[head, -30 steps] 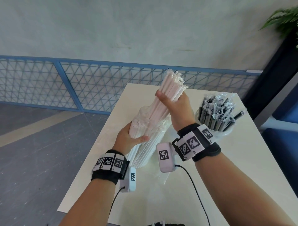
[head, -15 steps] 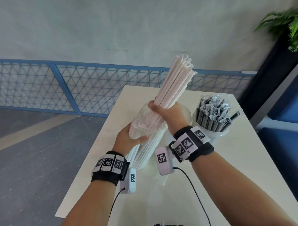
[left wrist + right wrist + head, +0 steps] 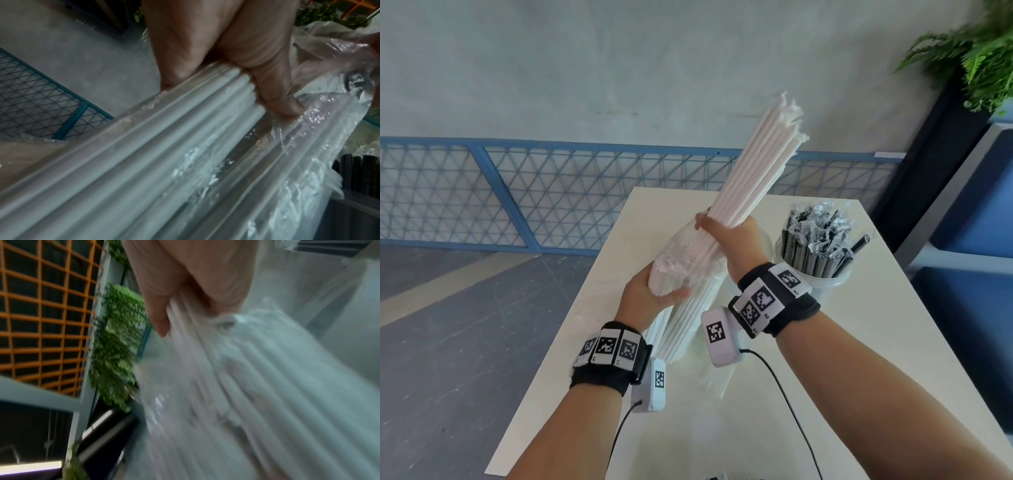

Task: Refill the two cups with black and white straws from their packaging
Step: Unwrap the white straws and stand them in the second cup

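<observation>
White straws (image 3: 753,171) in right hand (image 3: 732,236), half clear of bag (image 3: 681,260) mouth, seemingly.

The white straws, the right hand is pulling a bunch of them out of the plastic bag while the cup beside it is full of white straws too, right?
Not quite. The head view shows the cup holds black straws, not white. The rest stands: the right hand grips the white straws, with the left hand holding the plastic bag.

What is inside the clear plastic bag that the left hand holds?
White straws fill the plastic bag gripped by the left hand. The right hand grips a bundle partly out of its mouth. How many remain, and the bag's bottom, are hidden.
</observation>
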A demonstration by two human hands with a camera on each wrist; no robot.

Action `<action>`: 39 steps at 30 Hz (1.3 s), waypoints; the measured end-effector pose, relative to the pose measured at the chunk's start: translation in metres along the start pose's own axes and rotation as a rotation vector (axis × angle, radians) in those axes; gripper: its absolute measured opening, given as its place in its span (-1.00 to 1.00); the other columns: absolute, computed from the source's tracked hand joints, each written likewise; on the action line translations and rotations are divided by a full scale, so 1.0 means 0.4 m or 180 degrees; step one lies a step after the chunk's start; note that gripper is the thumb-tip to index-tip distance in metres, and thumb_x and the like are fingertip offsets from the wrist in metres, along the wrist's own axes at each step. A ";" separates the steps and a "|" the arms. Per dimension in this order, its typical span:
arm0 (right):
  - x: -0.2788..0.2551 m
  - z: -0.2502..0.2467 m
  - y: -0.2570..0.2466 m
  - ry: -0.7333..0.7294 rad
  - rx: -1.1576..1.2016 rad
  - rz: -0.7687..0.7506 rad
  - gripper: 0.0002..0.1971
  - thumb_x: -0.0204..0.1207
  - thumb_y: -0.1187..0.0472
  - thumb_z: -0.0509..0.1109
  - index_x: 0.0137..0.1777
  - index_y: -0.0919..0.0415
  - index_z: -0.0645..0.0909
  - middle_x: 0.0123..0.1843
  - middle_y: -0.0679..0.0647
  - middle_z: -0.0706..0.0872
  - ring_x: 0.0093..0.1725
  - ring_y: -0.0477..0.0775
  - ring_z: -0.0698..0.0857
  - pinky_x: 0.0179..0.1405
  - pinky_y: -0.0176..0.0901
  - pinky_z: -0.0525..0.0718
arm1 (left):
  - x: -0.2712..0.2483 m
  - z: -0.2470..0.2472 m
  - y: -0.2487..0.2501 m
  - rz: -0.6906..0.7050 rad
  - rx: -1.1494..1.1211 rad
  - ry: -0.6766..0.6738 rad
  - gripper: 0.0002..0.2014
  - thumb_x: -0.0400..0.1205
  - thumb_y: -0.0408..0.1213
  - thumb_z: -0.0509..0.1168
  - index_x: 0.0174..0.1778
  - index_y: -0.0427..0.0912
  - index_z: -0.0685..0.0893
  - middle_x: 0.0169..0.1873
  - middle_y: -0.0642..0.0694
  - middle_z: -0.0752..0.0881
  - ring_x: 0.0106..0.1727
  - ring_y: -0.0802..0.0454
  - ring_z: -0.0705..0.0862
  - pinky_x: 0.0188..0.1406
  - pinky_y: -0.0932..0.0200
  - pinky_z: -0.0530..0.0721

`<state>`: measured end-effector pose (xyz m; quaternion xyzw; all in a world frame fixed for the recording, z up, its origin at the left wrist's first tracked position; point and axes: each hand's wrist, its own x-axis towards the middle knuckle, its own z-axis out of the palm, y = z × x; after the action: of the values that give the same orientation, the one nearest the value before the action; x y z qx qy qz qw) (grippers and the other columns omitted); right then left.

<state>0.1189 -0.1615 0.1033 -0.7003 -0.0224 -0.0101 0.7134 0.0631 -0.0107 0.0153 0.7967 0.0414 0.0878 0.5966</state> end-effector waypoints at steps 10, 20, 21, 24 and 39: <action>0.070 -0.039 -0.068 0.0668 0.0714 -0.0139 -0.68 0.43 0.26 0.46 0.09 0.38 0.49 -0.24 0.13 0.59 -0.13 0.19 0.64 0.00 0.14 0.70 | 0.012 0.010 -0.004 0.0143 0.0230 0.0117 -0.65 0.37 -0.25 0.56 0.01 -0.03 0.61 -0.17 0.21 0.69 -0.10 0.34 0.64 -0.22 0.59 0.55; 0.116 -0.090 -0.172 0.1047 0.0503 -0.0859 -0.71 0.47 0.25 0.40 0.09 0.17 0.37 -0.17 0.06 0.54 -0.11 0.12 0.61 -0.05 -0.03 0.66 | 0.013 0.013 -0.008 0.0019 0.0099 0.0427 -0.66 0.43 -0.27 0.52 0.10 -0.09 0.63 -0.09 0.04 0.71 0.03 0.05 0.67 -0.04 0.36 0.54; 0.118 -0.089 -0.170 0.1043 0.0412 -0.0899 -0.69 0.47 0.23 0.41 0.11 0.14 0.36 -0.12 0.05 0.54 -0.05 0.11 0.61 -0.01 -0.05 0.65 | 0.013 0.014 -0.007 0.0003 0.0100 0.0446 -0.66 0.43 -0.27 0.52 0.08 -0.09 0.62 -0.10 0.05 0.71 0.02 0.05 0.66 -0.06 0.38 0.54; 0.118 -0.079 -0.127 0.0959 0.0116 -0.0898 -0.57 0.49 0.21 0.41 0.31 0.19 0.37 0.04 0.04 0.55 0.06 0.05 0.58 0.03 -0.17 0.58 | 0.008 0.017 -0.003 -0.0025 0.0124 0.0488 -0.67 0.43 -0.27 0.52 0.06 -0.06 0.61 -0.13 0.10 0.69 0.01 0.05 0.66 -0.12 0.45 0.51; 0.104 -0.081 0.096 0.0791 -0.0354 -0.0436 -0.70 0.36 0.30 0.53 0.03 0.20 0.52 -0.18 -0.13 0.65 -0.26 -0.40 0.61 -0.07 -0.29 0.55 | -0.014 0.023 0.012 -0.0170 -0.0094 0.0507 -0.58 0.39 -0.28 0.55 0.12 -0.05 0.58 -0.13 0.15 0.66 -0.08 0.24 0.61 -0.21 0.51 0.50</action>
<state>0.1628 -0.1923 0.0664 -0.7290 0.0189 -0.1465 0.6684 0.0591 -0.0217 0.0167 0.7769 0.1086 0.1355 0.6052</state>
